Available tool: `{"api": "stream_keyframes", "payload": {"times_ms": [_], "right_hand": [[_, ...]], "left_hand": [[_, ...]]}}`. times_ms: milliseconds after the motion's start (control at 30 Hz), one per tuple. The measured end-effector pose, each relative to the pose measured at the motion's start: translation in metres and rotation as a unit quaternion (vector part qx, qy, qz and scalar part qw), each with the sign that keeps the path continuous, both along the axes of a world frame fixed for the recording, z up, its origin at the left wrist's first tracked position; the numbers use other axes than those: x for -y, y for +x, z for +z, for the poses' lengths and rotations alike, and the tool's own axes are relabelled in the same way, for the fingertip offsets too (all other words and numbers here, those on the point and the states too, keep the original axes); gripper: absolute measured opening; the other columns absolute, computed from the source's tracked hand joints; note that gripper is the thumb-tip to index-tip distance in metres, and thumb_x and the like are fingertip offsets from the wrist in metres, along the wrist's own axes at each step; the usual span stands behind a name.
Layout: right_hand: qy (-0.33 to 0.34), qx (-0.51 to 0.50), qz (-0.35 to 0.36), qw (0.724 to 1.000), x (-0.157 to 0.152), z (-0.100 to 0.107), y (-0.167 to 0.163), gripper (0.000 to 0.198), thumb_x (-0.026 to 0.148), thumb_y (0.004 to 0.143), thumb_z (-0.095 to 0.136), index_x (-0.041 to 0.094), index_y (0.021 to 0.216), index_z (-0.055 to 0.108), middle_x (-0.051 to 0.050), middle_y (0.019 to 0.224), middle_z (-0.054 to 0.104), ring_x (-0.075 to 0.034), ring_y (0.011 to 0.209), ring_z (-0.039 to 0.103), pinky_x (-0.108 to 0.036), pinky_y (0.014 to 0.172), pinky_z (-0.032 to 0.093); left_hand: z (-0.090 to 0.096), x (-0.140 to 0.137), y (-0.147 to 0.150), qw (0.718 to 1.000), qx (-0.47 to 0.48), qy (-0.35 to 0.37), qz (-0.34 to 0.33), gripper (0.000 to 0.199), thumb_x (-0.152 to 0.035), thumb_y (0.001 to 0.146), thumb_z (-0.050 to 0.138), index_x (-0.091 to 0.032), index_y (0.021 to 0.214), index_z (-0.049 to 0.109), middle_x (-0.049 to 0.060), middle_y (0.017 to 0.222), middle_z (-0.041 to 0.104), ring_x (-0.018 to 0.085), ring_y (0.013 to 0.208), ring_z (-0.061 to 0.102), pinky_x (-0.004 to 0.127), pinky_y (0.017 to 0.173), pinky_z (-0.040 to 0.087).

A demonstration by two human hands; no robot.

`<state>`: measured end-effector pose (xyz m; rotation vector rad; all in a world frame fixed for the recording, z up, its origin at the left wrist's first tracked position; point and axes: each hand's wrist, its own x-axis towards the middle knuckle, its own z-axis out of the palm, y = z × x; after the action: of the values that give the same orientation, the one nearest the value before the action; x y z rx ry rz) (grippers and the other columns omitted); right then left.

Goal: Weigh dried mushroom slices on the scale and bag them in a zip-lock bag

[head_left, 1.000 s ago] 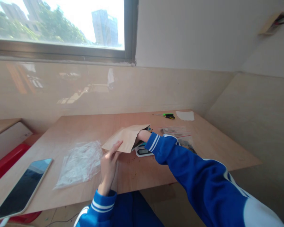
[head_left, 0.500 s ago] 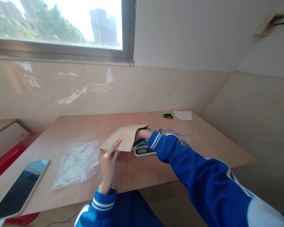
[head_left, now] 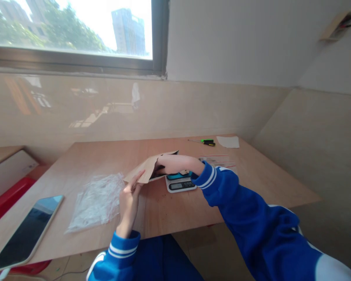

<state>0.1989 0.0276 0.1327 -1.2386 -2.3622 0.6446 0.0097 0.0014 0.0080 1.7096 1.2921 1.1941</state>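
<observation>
I see my left hand [head_left: 128,201] pinching the near corner of a flat brown paper envelope [head_left: 144,172], which it lifts off the pale wooden tabletop [head_left: 251,175] near its middle. My right hand [head_left: 171,164] reaches into the envelope's open mouth; its fingers are hidden inside, so I cannot tell whether they grip anything. Just under that wrist sits a small white digital scale with a teal platform [head_left: 180,182]. A crumpled clear plastic bag [head_left: 98,200] lies left of my left hand, and a dark-screened tablet [head_left: 25,232] rests at the table's left edge.
</observation>
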Motion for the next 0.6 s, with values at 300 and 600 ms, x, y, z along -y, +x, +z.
{"api": "stream_keyframes", "payload": {"times_ms": [300, 600], "right_hand": [[-0.015, -0.269, -0.023, 0.963, 0.022, 0.038, 0.071, 0.026, 0.027, 0.088, 0.058, 0.019, 0.112, 0.065, -0.004, 0.111, 0.071, -0.016, 0.103, 0.065, -0.03, 0.09, 0.052], [-0.097, -0.224, -0.258, 0.935, -0.059, -0.094, 0.093, 0.008, 0.01, 0.08, 0.06, 0.012, 0.087, 0.062, -0.011, 0.089, 0.074, -0.017, 0.079, 0.071, -0.03, 0.071, 0.058]], "left_hand": [[0.013, -0.028, -0.004, 0.995, -0.026, 0.002, 0.096, 0.044, -0.053, 0.088, 0.047, -0.02, 0.112, 0.066, 0.009, 0.094, 0.074, 0.029, 0.094, 0.067, 0.036, 0.075, 0.05], [0.012, -0.072, -0.014, 0.991, -0.036, 0.038, 0.122, 0.042, -0.055, 0.089, 0.04, -0.018, 0.089, 0.061, 0.007, 0.082, 0.069, 0.025, 0.079, 0.065, 0.03, 0.066, 0.044]]}}
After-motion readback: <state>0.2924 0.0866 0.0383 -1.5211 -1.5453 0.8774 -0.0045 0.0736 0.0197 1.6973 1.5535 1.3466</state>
